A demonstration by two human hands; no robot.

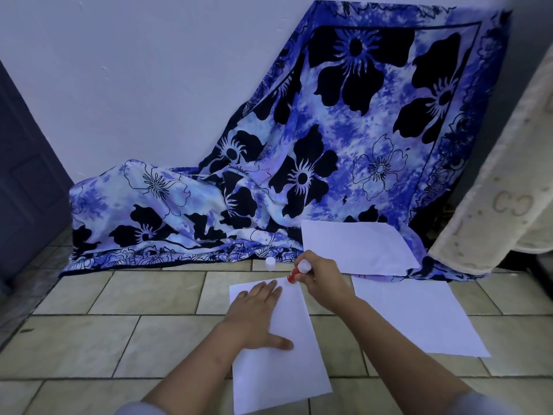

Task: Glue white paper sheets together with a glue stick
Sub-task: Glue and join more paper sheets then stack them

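Left hand (257, 313) lies flat, fingers straight, pressing near paper sheet (278, 369) onto tiled floor (119, 339). The sheet's long axis runs away from the person. Right hand (324, 283) fingers are wrapped round the red glue stick (294, 274), which is tilted, lower end pointing down-left at the sheet's far right corner. White cap (270, 262) stands near. 2 more sheets: right sheet (419, 319) on floor, far sheet (356, 250) on floral cloth (299, 145).

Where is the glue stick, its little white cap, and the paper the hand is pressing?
glue stick (294, 274), head view, on its red body.
white cap (270, 263), head view, on the middle of its side.
pressed paper sheet (284, 372), head view, on its bare lower half.
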